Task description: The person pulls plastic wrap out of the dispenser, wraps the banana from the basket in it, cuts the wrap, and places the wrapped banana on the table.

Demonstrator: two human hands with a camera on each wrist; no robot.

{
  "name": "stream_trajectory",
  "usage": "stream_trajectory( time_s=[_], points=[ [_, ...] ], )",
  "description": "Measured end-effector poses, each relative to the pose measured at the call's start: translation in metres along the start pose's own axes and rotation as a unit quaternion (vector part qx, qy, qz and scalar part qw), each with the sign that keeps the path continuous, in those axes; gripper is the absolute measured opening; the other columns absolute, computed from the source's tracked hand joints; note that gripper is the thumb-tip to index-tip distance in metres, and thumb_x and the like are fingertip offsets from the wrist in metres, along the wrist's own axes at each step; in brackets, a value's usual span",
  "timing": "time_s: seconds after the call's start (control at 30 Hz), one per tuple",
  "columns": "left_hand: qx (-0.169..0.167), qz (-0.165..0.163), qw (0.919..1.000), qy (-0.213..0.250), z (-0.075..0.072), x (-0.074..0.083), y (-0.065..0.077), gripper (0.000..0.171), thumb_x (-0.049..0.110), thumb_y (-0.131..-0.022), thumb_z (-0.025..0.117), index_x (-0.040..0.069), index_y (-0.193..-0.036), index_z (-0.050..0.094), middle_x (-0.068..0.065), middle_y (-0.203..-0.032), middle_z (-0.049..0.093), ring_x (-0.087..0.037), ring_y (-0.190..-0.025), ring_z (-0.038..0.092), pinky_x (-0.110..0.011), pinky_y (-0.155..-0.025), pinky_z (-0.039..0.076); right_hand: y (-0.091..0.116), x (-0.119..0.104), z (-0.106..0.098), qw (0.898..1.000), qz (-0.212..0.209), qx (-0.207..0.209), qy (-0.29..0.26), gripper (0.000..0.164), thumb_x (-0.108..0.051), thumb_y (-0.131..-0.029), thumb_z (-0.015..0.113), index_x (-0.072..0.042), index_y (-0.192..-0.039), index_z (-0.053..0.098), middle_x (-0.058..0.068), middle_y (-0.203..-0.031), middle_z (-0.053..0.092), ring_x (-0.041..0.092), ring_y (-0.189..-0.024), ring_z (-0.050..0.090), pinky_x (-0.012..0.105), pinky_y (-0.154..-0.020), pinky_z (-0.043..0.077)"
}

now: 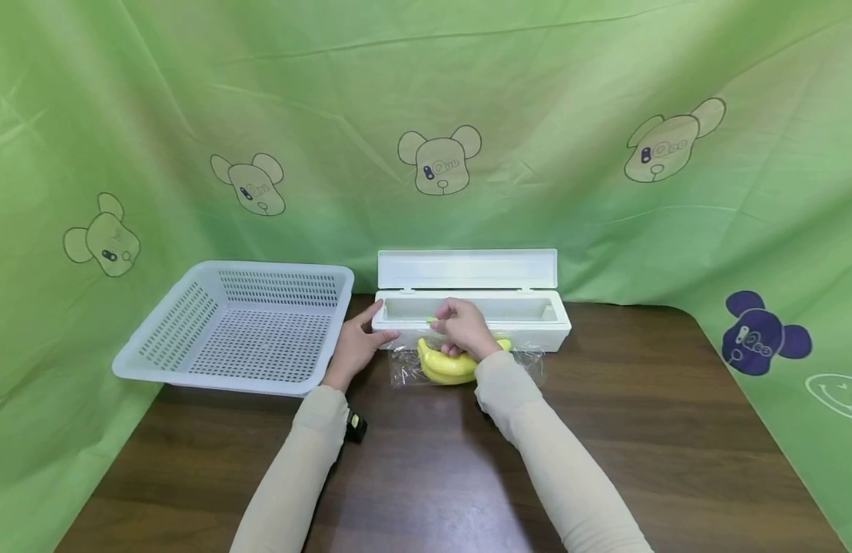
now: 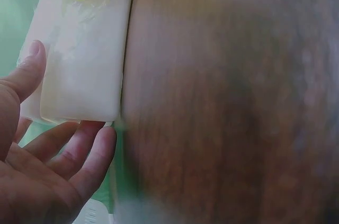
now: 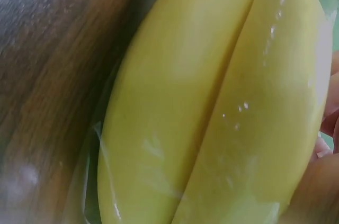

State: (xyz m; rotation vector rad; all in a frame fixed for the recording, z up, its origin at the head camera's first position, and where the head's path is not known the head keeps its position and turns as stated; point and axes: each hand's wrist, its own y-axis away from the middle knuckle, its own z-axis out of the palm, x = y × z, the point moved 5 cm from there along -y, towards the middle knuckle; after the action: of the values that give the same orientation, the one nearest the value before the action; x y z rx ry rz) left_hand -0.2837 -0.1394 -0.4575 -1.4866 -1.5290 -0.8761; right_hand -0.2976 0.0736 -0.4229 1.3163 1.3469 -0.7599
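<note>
A white cling film dispenser (image 1: 551, 335) stands at the back of the table, its lid (image 1: 467, 269) raised. My left hand (image 1: 356, 349) grips its left end; in the left wrist view the thumb lies on one face and the fingers (image 2: 95, 155) bend against the end. At the dispenser's front rim my right hand (image 1: 465, 329) pinches a small green slider (image 1: 431, 319). Below that hand lie yellow bananas (image 1: 449, 370) with clear film (image 1: 406, 369) about them. Up close in the right wrist view, shiny film creases show over the bananas (image 3: 169, 86).
To the left stands a white perforated plastic basket (image 1: 339, 319), close to my left hand. The dark wooden table (image 1: 640, 430) extends to the right and front. A green printed curtain (image 1: 536, 223) hangs right behind the dispenser.
</note>
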Motion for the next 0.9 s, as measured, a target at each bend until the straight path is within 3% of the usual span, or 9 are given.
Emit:
stream_trajectory(
  time_s=[0.9],
  points=[
    [0.007,0.004,0.9998,-0.019,0.000,0.001,0.000,0.074,0.035,-0.084,0.084,0.023,-0.149,0.051,-0.008,-0.150,0.049,-0.027,-0.141,0.040,-0.044,-0.115,0.031,0.002,0.005,-0.018,1.000,0.003,0.005,0.031,0.012,0.002,-0.093,0.066,0.000,-0.104,0.061,0.019,-0.103,0.064,0.014,-0.044,0.052,0.023,-0.040,0.044]
  ],
)
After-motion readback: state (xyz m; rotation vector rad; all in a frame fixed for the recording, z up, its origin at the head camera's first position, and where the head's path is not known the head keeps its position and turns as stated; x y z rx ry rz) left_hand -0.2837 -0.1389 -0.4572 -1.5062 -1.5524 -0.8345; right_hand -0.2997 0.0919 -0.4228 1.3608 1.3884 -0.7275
